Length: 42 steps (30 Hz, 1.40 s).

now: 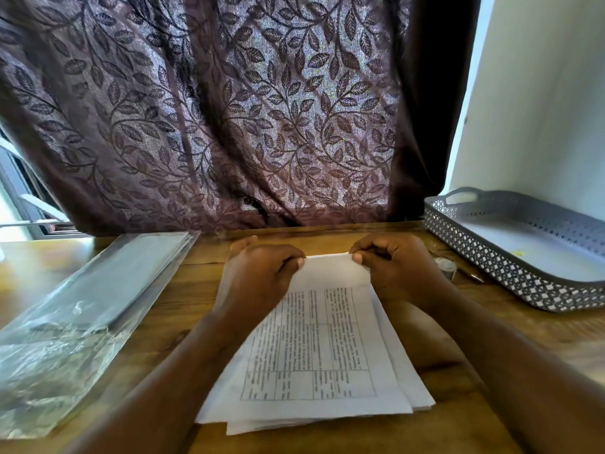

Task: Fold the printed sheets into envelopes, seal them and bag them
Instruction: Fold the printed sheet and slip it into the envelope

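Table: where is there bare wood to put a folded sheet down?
Bare table lies between the plastic bags and the printed sheets, and along the far edge below the curtain. Crowded: small items sit between the right hand and the grey tray.

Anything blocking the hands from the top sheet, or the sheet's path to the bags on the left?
Nothing visible. The left hand and right hand already pinch the top sheet at its far edge, and only bare table lies between the stack and the bags.
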Each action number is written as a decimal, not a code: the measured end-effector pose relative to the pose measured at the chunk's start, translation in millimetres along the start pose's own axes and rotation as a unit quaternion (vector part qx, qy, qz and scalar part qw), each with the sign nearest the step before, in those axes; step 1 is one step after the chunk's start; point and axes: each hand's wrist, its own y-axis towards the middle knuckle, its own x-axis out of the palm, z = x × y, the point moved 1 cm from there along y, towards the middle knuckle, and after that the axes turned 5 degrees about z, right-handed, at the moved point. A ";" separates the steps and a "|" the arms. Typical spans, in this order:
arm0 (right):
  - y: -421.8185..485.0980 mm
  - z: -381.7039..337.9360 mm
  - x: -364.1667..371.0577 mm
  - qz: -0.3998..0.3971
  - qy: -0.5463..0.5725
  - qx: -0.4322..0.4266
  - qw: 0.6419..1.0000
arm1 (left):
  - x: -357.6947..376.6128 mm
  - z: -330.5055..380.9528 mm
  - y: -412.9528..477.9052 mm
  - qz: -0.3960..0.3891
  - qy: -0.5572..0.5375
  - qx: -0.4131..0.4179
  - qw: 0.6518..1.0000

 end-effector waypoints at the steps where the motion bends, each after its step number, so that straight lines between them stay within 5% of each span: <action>1: 0.0 3.0 -1.5 0.006 0.007 0.009 1.000 | -1.3 -5.6 0.5 -0.002 0.000 -0.010 1.000; 17: -0.1 37.7 -10.0 0.018 0.060 0.114 0.991 | -6.0 -49.3 0.0 -0.013 -0.075 -0.150 0.986; 25: -4.4 38.8 -11.5 -0.009 0.211 0.213 0.954 | -5.7 -50.5 -1.8 -0.016 -0.152 -0.171 0.973; 30: -6.4 41.3 -8.5 -0.040 0.231 0.232 0.944 | -3.9 -46.9 -1.1 -0.003 -0.249 -0.237 0.939; 34: -6.1 40.1 -6.1 -0.010 0.261 0.248 0.933 | 1.8 -44.3 -2.4 -0.055 -0.405 -0.318 0.855; 42: -3.9 35.8 -7.2 0.024 0.295 0.268 0.917 | 4.6 -42.7 -9.7 -0.096 -0.425 -0.313 0.844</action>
